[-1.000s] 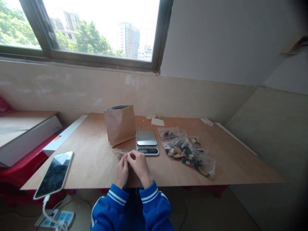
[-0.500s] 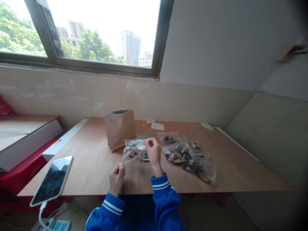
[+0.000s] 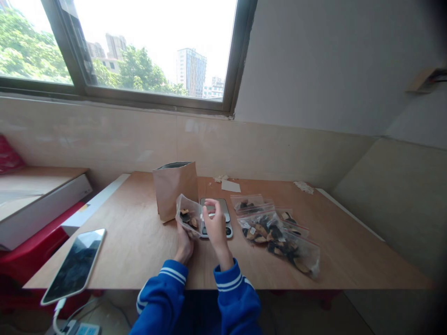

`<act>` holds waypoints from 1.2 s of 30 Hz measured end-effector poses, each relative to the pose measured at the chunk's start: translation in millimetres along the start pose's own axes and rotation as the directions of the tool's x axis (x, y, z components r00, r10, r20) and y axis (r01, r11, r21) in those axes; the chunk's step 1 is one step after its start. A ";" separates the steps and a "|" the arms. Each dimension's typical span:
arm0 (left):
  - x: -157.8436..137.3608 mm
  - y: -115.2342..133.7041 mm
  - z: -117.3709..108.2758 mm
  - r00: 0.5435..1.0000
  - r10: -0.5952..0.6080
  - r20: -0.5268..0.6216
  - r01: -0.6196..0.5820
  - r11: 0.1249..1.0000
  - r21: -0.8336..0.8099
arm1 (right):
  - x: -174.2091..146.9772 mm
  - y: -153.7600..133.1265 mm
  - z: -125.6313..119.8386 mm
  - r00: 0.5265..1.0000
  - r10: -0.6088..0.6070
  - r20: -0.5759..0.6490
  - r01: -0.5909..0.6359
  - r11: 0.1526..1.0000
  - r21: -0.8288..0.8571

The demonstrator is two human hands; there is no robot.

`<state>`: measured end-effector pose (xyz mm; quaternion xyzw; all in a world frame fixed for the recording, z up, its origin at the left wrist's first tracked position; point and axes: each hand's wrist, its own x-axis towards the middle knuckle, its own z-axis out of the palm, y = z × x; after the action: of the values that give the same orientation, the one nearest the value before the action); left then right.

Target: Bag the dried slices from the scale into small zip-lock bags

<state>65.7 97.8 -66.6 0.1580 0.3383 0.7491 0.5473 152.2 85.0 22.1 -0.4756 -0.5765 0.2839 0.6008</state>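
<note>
My left hand (image 3: 185, 245) is closed around the lower part of a clear zip bag (image 3: 189, 217) that holds dark and tan dried pieces. The bag is tilted, with its mouth spread. Just right of the bag is my right hand (image 3: 215, 227), its fingers curved and the thumb apart from them, with nothing visible between. Whether it touches the bag's edge I cannot tell. Behind this hand lies a digital kitchen scale (image 3: 224, 210), partly covered by it. A brown paper pouch (image 3: 176, 186) stands upright with an open top behind the bag.
Several filled zip bags (image 3: 261, 230) lie overlapping to the right of the scale. A phone (image 3: 75, 265) with a charging cable sits at the table's left front corner. A white card (image 3: 231, 186) and crumpled tissue (image 3: 303, 187) lie toward the wall.
My left hand has moved up and right, now under the bag. The bag has gone from stretched flat between both hands to tilted with its mouth spread. My right hand's pinch has loosened.
</note>
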 end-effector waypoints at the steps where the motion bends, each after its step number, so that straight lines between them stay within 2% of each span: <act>1: 2.5 -0.5 0.3 0.999 0.001 -0.032 -0.001 1.000 -0.018 | -3.2 -3.2 -1.3 0.998 -0.054 -0.019 0.053 0.997 -0.050; 2: 4.5 -0.9 0.1 0.999 0.002 -0.054 -0.004 1.000 -0.030 | -6.5 -6.9 -2.8 0.995 -0.105 -0.002 0.104 0.991 -0.084; 4: 6.9 -1.9 -1.4 0.997 -0.001 -0.081 -0.002 0.999 -0.041 | -12.3 -12.8 -5.1 0.977 -0.169 0.132 0.185 0.975 -0.120; 6: 8.0 -3.8 -4.1 0.996 -0.010 -0.090 0.007 0.999 -0.037 | -15.5 -13.0 -5.0 0.942 -0.165 0.292 0.218 0.963 -0.159; 9: 9.0 -7.6 -10.4 0.998 0.020 -0.057 -0.019 1.000 0.016 | -15.1 -2.2 -0.4 0.887 -0.099 0.451 0.228 0.944 -0.240; 11: 9.9 -9.4 -15.7 0.997 0.070 -0.014 -0.069 0.995 0.076 | -11.8 7.6 3.9 0.822 -0.054 0.567 0.260 0.922 -0.289; 15: 12.4 -11.4 -25.6 0.983 0.182 0.019 -0.183 0.965 0.191 | -0.4 20.8 13.9 0.655 0.017 0.755 0.394 0.845 -0.361; 18: 14.6 -14.4 -29.6 0.975 0.222 0.011 -0.219 0.950 0.220 | 8.9 23.9 21.5 0.604 0.036 0.797 0.464 0.796 -0.388; 23: 15.2 -19.3 -30.5 0.979 0.196 -0.055 -0.184 0.968 0.171 | 11.8 21.6 28.2 0.586 0.051 0.809 0.504 0.759 -0.412; 28: 12.2 -16.7 -29.9 0.985 0.161 -0.068 -0.153 0.982 0.115 | 1.5 13.5 28.2 0.657 0.062 0.752 0.494 0.718 -0.491; 32: 9.8 -16.0 -30.6 0.993 0.090 -0.081 -0.089 0.996 0.023 | -5.0 10.4 29.5 0.656 0.074 0.751 0.517 0.681 -0.518; 36: 9.9 -16.9 -30.1 0.994 0.076 -0.075 -0.075 0.997 0.008 | -6.4 11.8 31.3 0.656 0.064 0.752 0.530 0.670 -0.520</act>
<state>56.0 99.8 -101.2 0.1437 0.3546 0.7737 0.5050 123.4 91.5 5.1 -0.4299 -0.8859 0.1159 0.1303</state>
